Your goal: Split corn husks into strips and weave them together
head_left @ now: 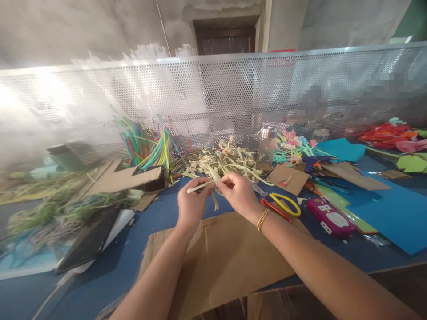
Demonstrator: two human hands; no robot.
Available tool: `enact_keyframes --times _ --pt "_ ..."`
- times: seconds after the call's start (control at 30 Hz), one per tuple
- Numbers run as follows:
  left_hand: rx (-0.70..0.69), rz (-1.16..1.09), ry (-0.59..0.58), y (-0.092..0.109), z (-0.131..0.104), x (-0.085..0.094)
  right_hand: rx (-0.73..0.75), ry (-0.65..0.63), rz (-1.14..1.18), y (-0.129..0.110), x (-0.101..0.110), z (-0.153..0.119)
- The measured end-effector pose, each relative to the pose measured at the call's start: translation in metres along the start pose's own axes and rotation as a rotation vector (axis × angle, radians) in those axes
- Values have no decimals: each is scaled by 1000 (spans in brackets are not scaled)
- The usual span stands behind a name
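My left hand and my right hand meet at the middle of the blue table. Both are closed, thumbs against fingers, pinching a pale dried husk strip between them. One end of it sticks out past the left fingers, and a frayed piece hangs below. Just behind the hands lies a heap of dried husk strips. Beneath my forearms is a flat cardboard sheet. Scissors with yellow and red handles lie beside my right wrist.
Coloured stems stand at the back left, near cut cardboard. A lidded bottle stands behind my right hand. Further right are a blue glue gun, a purple case and blue sheets. A perforated metal screen borders the back.
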State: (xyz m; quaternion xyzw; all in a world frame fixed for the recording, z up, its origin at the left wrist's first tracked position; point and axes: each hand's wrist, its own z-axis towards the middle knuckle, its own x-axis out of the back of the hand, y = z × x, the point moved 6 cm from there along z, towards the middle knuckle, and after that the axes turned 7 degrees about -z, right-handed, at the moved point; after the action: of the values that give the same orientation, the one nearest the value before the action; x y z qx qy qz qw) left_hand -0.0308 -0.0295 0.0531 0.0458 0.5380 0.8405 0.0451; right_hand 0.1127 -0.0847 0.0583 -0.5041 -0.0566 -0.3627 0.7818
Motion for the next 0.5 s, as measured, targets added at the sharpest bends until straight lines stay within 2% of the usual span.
enact_keyframes --times 0.1,0.3,0.5 --pt "-32 19 -8 3 0 0 -42 -30 47 3 -2 1" --pt "-94 26 -77 8 -1 -4 -221 -69 256 13 -10 0" --pt "-79 -27 -53 6 1 -3 -254 -35 376 14 -13 0"
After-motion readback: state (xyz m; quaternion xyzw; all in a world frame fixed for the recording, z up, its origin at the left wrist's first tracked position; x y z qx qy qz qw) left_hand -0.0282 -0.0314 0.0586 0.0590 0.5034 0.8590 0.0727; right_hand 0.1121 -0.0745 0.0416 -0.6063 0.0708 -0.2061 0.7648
